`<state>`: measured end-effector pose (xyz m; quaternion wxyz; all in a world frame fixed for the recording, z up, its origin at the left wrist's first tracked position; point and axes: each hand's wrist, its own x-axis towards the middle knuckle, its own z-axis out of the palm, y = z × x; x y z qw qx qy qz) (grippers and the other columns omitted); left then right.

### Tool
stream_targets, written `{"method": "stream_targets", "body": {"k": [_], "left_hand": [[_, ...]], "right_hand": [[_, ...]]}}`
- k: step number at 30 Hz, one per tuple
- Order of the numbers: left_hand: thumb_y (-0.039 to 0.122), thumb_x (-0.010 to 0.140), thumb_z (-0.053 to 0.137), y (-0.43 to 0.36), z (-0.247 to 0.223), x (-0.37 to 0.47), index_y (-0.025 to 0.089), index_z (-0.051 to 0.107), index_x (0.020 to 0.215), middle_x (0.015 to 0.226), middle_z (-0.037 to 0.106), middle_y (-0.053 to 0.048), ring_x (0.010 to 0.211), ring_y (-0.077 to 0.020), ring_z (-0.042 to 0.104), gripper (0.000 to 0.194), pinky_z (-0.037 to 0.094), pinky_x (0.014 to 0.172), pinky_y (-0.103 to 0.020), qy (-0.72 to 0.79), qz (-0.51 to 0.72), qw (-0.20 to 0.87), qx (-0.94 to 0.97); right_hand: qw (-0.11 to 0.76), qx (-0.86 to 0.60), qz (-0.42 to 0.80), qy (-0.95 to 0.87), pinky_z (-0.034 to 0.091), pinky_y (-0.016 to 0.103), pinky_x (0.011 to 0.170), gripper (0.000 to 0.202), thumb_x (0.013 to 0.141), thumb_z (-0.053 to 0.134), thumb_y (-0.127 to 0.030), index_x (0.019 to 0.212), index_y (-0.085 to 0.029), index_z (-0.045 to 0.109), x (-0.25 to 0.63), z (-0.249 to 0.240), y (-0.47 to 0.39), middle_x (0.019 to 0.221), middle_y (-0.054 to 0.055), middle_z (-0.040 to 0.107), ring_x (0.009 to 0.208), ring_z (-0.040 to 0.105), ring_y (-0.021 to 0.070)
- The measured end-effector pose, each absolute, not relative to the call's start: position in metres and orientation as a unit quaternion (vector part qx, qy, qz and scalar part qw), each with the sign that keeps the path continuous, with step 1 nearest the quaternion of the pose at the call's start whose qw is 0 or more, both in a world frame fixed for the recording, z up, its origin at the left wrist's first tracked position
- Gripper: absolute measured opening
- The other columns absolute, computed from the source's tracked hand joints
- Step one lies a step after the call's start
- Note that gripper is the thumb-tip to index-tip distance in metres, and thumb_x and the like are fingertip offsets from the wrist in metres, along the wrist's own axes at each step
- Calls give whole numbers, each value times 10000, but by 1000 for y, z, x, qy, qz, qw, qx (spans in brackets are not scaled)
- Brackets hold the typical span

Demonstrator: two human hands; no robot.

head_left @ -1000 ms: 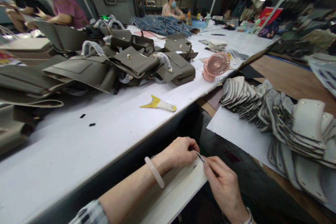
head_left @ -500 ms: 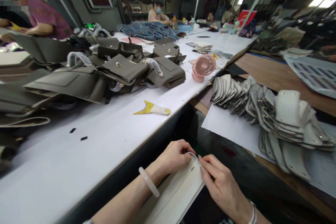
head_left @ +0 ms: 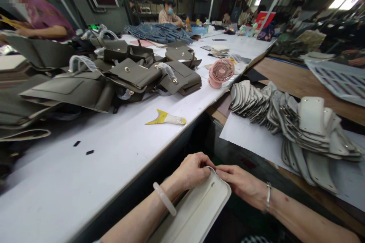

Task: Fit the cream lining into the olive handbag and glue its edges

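Observation:
An off-white leather-like panel [head_left: 203,205] with rounded corners and a small dark slot slants up from the bottom of the view, below the table edge. Curled around its upper left edge, my left hand [head_left: 196,170] is closed, with a pale bangle on the wrist. My right hand [head_left: 241,183] pinches the same far edge from the right, its fingertips close to the left hand's. On the white table [head_left: 119,171] ahead lies a yellow forked tool [head_left: 165,117] with a white-wrapped handle.
Grey-green handbags [head_left: 137,74] are heaped on the left of the table, with a pink fan [head_left: 221,73] beyond. Stacked off-white curved pieces [head_left: 312,115] stand on the right. Two black tabs [head_left: 89,152] lie near left. Co-workers [head_left: 48,17] are farther back.
My right hand has slid from the panel's right side up to its far edge, the wrist swinging outward, uncovering the rounded right corner. The left hand keeps its grip.

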<state>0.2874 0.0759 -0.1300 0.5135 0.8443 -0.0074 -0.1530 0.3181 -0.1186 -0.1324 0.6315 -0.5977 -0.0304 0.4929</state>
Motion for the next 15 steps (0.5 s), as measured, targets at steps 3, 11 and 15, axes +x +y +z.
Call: {"method": "stream_targets", "body": {"k": [3,11,15], "left_hand": [[191,716,534,75,-128,286,231,743,878,935,701,-1,829,-178,615,268,488,700,-264,-16,-148,501,853],[186,705,536,74,-122,286,249,725,842,875,701,-3,808,-201,623,241,481,728,-306,-9,-142,474,869],[187,700,556,74,-124,287,247,708,833,864,705,-9,821,-222,635,211,496,774,-348,4,-141,483,864]], "right_hand": [[569,-653,492,-90,464,271,679,540,810,664,-631,1019,-137,727,323,-131,-120,821,49,689,717,603,164],[429,-770,429,-197,395,228,556,311,818,672,-482,730,-191,741,342,-124,-111,654,-23,645,622,546,146],[394,-816,365,-212,513,323,733,343,858,590,-523,945,-244,768,332,-121,-105,851,4,739,816,665,232]]}}
